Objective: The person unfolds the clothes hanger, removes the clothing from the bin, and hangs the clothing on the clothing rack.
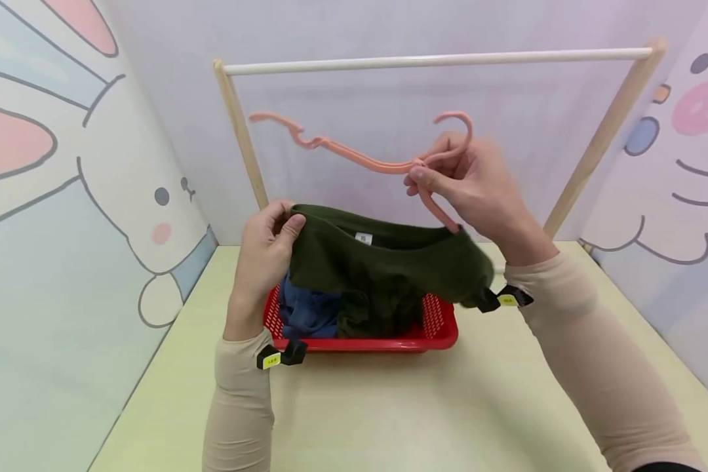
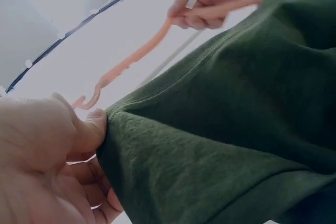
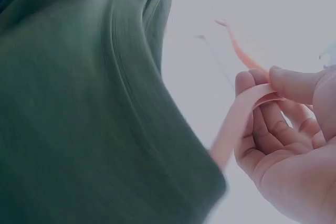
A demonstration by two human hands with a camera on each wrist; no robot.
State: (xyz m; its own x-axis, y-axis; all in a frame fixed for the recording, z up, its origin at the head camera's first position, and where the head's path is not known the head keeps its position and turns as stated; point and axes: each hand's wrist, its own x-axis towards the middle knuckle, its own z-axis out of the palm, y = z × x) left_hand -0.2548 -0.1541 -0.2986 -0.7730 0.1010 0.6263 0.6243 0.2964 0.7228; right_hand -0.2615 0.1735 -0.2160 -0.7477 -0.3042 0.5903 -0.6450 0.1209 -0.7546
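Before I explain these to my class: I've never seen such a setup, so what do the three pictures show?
There is no machine here; someone is working bare-handed. The wide picture comes from a camera worn on the head, the other two from cameras on the left and right wrists. The left hand pinches the edge of a dark green garment; the right hand holds a pink hanger, one end of it at the garment's opening. On the pale table stands a red basket with blue cloth inside; behind it is a rack.
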